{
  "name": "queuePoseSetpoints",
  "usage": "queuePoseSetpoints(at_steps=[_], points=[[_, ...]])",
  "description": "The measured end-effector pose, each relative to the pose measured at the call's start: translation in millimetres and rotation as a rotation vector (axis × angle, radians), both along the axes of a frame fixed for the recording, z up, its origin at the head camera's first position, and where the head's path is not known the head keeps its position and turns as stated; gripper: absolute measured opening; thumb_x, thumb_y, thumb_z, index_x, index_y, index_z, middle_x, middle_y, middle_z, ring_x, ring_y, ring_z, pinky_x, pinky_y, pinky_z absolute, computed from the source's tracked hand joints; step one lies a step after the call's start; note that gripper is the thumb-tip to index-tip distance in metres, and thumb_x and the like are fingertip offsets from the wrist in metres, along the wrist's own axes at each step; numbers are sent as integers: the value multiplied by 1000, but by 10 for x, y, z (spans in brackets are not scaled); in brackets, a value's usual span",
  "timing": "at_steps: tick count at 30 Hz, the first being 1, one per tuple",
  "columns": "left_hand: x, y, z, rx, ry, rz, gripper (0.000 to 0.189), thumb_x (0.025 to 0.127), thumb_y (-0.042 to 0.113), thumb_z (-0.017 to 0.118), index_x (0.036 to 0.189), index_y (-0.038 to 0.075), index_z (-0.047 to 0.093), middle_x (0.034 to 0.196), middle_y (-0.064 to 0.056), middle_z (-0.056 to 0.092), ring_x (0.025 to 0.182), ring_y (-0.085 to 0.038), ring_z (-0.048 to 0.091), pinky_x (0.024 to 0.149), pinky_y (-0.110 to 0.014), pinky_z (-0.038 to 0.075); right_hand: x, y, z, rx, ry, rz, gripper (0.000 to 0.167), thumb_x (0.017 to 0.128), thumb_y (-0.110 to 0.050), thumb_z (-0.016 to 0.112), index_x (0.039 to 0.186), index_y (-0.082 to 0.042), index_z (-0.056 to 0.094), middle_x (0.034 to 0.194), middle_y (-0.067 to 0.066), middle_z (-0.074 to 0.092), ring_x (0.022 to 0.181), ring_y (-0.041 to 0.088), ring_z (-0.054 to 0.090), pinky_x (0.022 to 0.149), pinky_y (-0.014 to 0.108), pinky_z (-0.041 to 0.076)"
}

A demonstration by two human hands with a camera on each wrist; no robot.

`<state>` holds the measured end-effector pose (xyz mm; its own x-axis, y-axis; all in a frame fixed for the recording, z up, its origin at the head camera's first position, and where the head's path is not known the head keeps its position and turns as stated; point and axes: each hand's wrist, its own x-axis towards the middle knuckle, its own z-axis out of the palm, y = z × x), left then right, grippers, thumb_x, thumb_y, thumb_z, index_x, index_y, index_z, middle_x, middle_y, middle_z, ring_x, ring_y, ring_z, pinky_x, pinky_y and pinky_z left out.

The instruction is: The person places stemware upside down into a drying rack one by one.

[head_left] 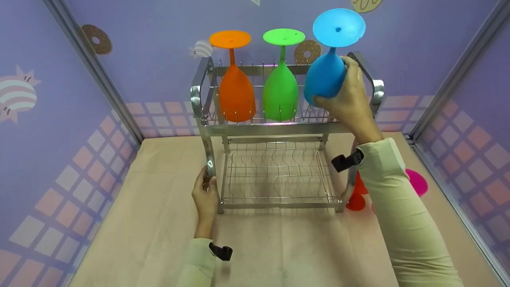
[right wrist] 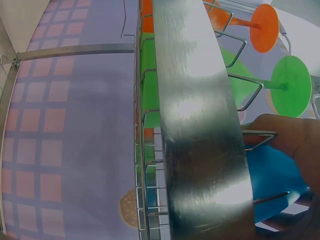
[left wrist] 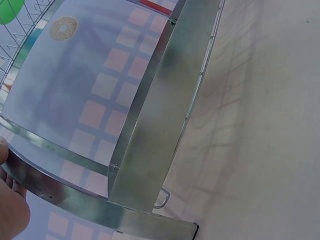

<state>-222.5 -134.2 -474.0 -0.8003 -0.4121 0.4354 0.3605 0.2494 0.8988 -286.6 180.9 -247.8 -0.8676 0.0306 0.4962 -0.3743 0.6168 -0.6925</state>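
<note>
Upside down, a blue goblet (head_left: 324, 75) is gripped round its bowl by my right hand (head_left: 350, 97) at the right end of the rack's upper tier. To its left a green goblet (head_left: 281, 93) and an orange goblet (head_left: 237, 95) stand inverted among the wires. The metal dish rack (head_left: 275, 129) has two tiers. My left hand (head_left: 206, 195) holds the rack's left front upright, thumb and fingers on either side of it. In the right wrist view the rack's front bar hides part of the blue goblet (right wrist: 272, 182).
Red goblets (head_left: 356, 202) and a magenta one (head_left: 417, 182) sit on the table right of the rack, partly behind my right sleeve. The lower tier (head_left: 275, 171) has wavy wire dividers. Patterned purple walls (head_left: 159, 40) enclose the cloth-covered table (head_left: 159, 223).
</note>
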Motion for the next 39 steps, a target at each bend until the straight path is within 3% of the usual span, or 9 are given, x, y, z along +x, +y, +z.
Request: queuePoseSetpoints(at_steps=[10, 13, 16, 23, 28, 39], points=[[14, -2, 5, -48, -13, 1, 42, 93, 0, 57, 132, -13, 46, 115, -28, 59, 102, -34, 58, 92, -35, 50, -60, 45, 131, 38, -325, 25, 100, 76, -22, 78, 150, -8, 11, 152, 22, 27, 137, 42, 34, 110, 58, 34], [13, -3, 1, -47, -9, 4, 43, 93, 0, 57, 132, -14, 46, 115, -29, 59, 102, -34, 58, 91, -33, 51, -79, 45, 155, 38, -386, 35, 102, 76, -22, 77, 150, -8, 9, 152, 24, 27, 136, 43, 35, 109, 57, 36], [-14, -18, -35, -46, -12, 2, 43, 93, -1, 57, 132, -14, 46, 115, -29, 59, 102, -35, 58, 90, -28, 50, -86, 43, 171, 48, -427, 33, 104, 76, -23, 77, 151, -8, 7, 152, 24, 27, 136, 43, 36, 109, 57, 36], [-204, -99, -310, -35, -8, 19, 44, 92, -1, 58, 134, -9, 47, 114, -27, 60, 102, -33, 59, 89, -27, 50, -122, 26, 211, 84, -506, 29, 109, 76, -25, 77, 151, -7, 1, 153, 25, 24, 137, 43, 34, 111, 56, 33], [-206, -97, -340, -31, 12, 21, 45, 91, 1, 60, 135, -5, 49, 115, -24, 61, 102, -32, 60, 90, -30, 51, -147, 20, 255, 132, -555, 32, 110, 76, -27, 77, 150, -3, 0, 151, 28, 26, 136, 44, 35, 110, 57, 35], [-186, -94, -322, -11, -8, 29, 45, 93, 11, 60, 133, -5, 50, 114, -22, 61, 101, -27, 58, 84, -13, 45, -160, -17, 294, 157, -599, 29, 114, 75, -25, 77, 149, -2, -6, 150, 29, 27, 135, 43, 36, 111, 55, 34]])
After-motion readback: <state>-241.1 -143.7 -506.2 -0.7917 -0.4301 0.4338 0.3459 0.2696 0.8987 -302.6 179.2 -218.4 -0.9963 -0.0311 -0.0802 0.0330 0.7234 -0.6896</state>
